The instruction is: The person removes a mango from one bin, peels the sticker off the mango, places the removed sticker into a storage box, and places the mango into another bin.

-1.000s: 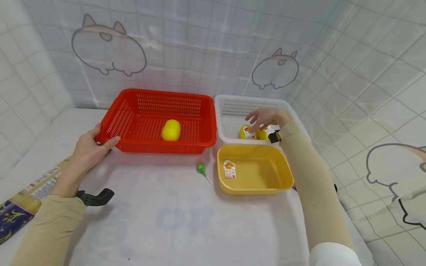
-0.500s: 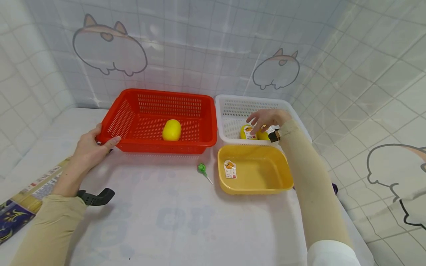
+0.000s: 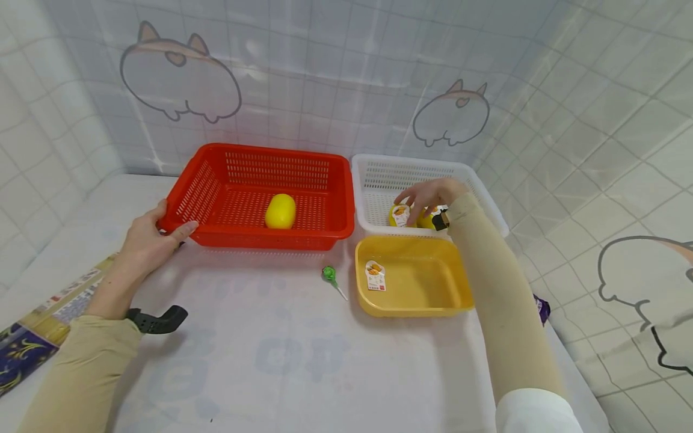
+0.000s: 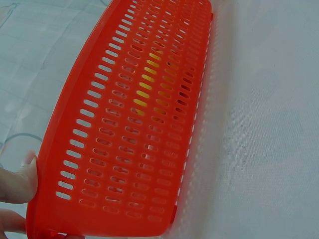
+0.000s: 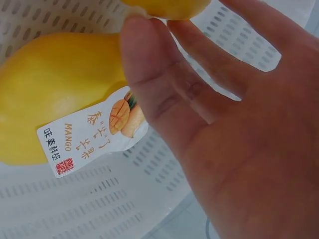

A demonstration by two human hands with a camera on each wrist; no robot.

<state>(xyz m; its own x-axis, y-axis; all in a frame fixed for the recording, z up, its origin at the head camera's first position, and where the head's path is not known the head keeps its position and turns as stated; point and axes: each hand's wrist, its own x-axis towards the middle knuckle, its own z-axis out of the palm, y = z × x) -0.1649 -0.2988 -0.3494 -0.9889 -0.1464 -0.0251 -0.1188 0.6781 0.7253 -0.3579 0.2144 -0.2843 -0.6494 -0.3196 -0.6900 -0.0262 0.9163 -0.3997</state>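
Observation:
In the head view my left hand (image 3: 148,240) grips the near left corner of the red basket (image 3: 260,240), thumb on the front rim. A yellow mango (image 3: 280,211) lies inside that basket. My right hand (image 3: 428,195) reaches down into the white basket (image 3: 373,180), thumb and fingers around the left labelled mango (image 3: 399,214). Beside it, partly under the hand, sits another labelled mango (image 3: 425,219). The right wrist view shows this mango (image 5: 55,84) up close with its sticker (image 5: 94,132); the held mango (image 5: 174,6) is mostly out of frame.
A yellow tub (image 3: 417,282) with a mango sticker (image 3: 375,275) stands in front of the white basket. A green lollipop (image 3: 329,274) lies left of it. At the left edge is a long patterned packet (image 3: 27,349); a purple wrapper (image 3: 542,309) lies at right.
My right hand has shifted slightly left, its fingers coming around the left mango in the white basket, whose label now sits tilted. The left hand keeps its grip on the red basket.

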